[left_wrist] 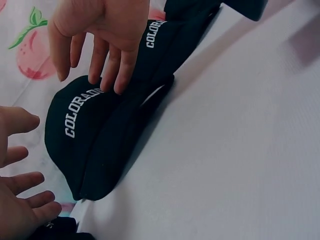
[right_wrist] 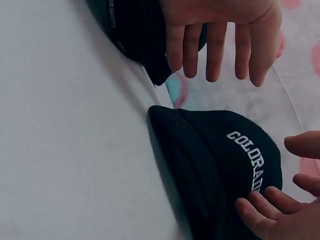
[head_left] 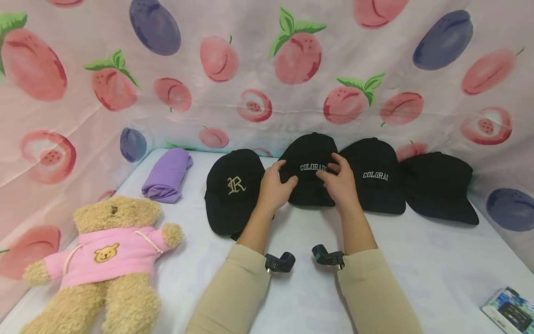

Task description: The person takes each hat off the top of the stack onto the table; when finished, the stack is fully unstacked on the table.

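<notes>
A black cap lettered COLORADO [head_left: 308, 185] [left_wrist: 90, 145] [right_wrist: 210, 160] lies on the white surface [head_left: 417, 260], second from the left in a row of caps. My left hand [head_left: 280, 178] [left_wrist: 22, 200] [right_wrist: 220, 35] is at its left side with fingers spread and straight; whether it touches the cap I cannot tell. My right hand [head_left: 333, 174] [left_wrist: 100, 45] [right_wrist: 280, 210] is at its right side, with relaxed fingertips resting on the crown by the lettering. Neither hand grips anything.
A black cap with a gold R [head_left: 235, 190] lies left of the hands. A second COLORADO cap [head_left: 375, 176] and a plain black cap [head_left: 438, 185] lie to the right. A teddy bear in pink [head_left: 104, 260], folded purple cloth [head_left: 167, 174] and a box [head_left: 509, 311] sit nearby.
</notes>
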Demonstrator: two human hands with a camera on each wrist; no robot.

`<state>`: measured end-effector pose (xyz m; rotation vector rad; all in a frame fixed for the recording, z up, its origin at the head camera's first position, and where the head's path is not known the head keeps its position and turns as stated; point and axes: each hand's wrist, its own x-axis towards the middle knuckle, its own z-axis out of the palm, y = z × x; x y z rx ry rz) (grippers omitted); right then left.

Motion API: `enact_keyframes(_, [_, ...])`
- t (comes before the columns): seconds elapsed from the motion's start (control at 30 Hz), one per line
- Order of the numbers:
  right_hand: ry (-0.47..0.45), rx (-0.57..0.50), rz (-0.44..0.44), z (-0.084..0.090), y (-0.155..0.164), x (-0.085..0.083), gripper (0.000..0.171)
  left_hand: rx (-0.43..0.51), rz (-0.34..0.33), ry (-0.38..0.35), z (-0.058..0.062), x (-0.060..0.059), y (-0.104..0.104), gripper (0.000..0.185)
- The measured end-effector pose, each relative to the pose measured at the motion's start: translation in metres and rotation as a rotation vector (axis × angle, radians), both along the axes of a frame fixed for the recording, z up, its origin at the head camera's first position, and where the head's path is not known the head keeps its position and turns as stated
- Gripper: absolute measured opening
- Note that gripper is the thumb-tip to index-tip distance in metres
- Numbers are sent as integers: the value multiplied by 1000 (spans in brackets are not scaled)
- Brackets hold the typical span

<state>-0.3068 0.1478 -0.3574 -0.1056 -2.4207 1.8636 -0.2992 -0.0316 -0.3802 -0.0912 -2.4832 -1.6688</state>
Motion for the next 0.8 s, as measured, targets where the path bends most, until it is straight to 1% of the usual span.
enact_keyframes(0.17, [2, -1, 25, 2, -2, 3, 77, -5, 0, -9, 2, 5, -3, 60])
enact_keyframes(0.27, [12, -1, 35, 3, -3, 4, 77, -4, -1, 0, 5, 7, -5, 59])
enact_keyframes(0.5, [38, -10, 78, 10, -5, 7, 76, -16, -19, 52, 15, 11, -9, 58])
enact_keyframes(0.63, [53, -17, 111, 15, -9, 9, 75, -15, -13, 58, 20, 14, -14, 58])
enact_keyframes(0.8, [83, -29, 125, 21, -12, 11, 72, 6, -20, 67, 28, 17, -19, 59])
